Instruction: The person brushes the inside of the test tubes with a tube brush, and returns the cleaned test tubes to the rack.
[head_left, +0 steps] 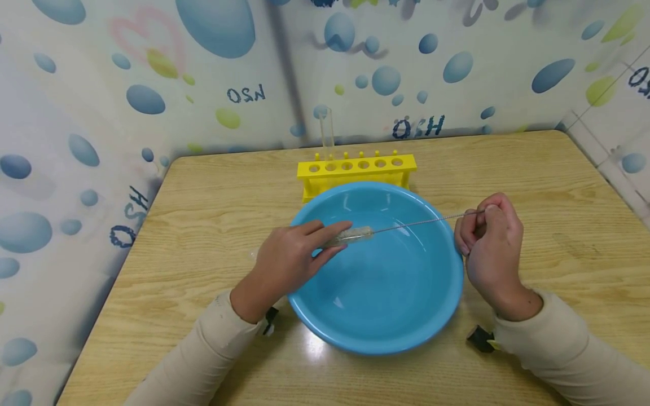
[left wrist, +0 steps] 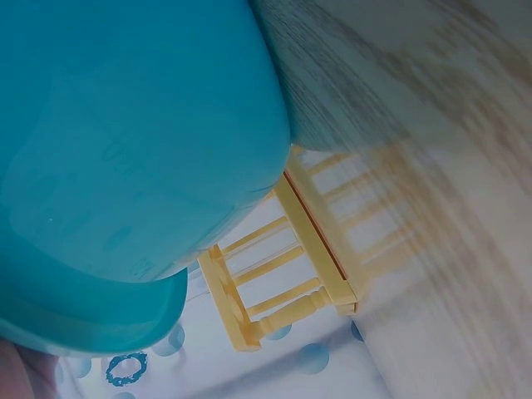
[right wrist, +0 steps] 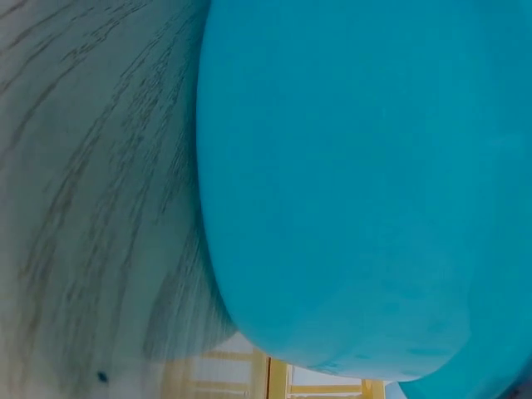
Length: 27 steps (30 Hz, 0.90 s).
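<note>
Over the blue basin (head_left: 376, 347), my left hand (head_left: 286, 259) holds a clear glass test tube (head_left: 349, 239) between thumb and fingers. The pale bristles of a test tube brush (head_left: 424, 223) are inside the tube, whose mouth faces right. My right hand (head_left: 491, 248), at the basin's right rim, pinches the far end of the brush's thin twisted wire. The tube lies nearly level, tilted slightly up to the right. The left wrist view catches only a bit of the left hand (left wrist: 15, 374) at its lower left corner; the basin hides the rest.
Behind the basin stands a yellow test tube rack (head_left: 355, 167) with one upright clear test tube (head_left: 327, 132) in it. The wooden table (head_left: 228, 203) meets a patterned wall (head_left: 315, 73) at the back. A dark wrist device (head_left: 481, 339) hangs under the right sleeve.
</note>
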Available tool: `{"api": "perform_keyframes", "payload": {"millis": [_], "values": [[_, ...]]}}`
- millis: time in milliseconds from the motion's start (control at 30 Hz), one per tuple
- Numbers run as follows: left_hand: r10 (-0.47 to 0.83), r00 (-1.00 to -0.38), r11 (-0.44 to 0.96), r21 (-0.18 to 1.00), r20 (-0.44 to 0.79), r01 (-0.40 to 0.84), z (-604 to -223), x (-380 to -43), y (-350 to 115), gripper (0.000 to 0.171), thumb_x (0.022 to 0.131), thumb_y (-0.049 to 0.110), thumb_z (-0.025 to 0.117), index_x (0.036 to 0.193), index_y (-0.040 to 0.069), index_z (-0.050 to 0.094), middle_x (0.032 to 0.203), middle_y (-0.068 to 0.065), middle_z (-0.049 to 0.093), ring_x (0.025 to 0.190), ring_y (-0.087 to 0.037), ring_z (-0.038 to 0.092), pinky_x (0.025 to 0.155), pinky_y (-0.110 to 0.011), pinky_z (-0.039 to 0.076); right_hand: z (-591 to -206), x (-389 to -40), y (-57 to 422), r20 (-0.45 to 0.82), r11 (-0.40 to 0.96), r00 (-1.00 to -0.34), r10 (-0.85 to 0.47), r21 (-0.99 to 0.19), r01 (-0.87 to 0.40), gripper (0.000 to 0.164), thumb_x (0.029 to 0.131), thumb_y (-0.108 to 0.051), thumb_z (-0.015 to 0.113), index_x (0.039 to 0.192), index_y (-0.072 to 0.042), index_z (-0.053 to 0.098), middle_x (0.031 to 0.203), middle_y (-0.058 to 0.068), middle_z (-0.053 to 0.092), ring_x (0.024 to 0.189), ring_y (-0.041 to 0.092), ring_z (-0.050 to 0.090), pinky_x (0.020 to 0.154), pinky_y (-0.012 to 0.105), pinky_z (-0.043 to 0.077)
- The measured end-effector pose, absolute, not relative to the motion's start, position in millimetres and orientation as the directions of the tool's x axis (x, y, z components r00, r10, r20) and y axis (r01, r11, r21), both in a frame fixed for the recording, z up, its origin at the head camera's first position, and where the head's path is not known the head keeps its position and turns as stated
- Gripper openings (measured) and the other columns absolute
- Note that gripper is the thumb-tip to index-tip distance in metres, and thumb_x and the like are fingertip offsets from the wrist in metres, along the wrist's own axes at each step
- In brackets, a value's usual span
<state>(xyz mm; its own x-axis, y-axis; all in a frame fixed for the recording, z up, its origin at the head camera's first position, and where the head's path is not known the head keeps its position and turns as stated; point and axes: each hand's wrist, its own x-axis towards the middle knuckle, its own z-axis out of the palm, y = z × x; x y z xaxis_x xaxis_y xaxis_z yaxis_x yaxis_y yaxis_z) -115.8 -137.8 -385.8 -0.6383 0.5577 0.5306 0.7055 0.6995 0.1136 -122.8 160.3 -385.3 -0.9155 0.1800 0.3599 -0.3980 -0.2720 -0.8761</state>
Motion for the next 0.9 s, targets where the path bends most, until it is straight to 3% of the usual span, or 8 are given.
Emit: {"api": "perform_keyframes", "payload": {"millis": [700,900], "values": [[0.557,-0.638,0.698,0.117,0.532,0.707,-386.2,-115.7,-138.5,0.047,0.084,0.028,0.082,0.129,0.021,0.069,0.081,0.003,0.068,0.056,-0.006,0.054,0.047,-0.017,0.038,-386.3,-119.9,160.1,0.342,-0.222,-0.929,0.144,-0.904,-0.367,0.027,0.101,-0.002,0.022,0.082,-0.011,0.038,0.048,0.003,0.03,0.04,0.019,0.028,0.04,0.033,0.022],[0.571,-0.635,0.698,0.099,0.521,0.709,-386.1,-115.3,-138.3,0.048,0.085,0.03,0.081,0.13,0.023,0.068,0.081,0.003,0.069,0.055,-0.007,0.054,0.047,-0.017,0.038,-389.7,-116.0,159.0,0.358,-0.104,-0.93,0.082,-0.925,-0.366,0.027,0.103,-0.002,0.024,0.082,-0.007,0.04,0.052,0.003,0.035,0.044,0.018,0.033,0.042,0.032,0.025]]}}
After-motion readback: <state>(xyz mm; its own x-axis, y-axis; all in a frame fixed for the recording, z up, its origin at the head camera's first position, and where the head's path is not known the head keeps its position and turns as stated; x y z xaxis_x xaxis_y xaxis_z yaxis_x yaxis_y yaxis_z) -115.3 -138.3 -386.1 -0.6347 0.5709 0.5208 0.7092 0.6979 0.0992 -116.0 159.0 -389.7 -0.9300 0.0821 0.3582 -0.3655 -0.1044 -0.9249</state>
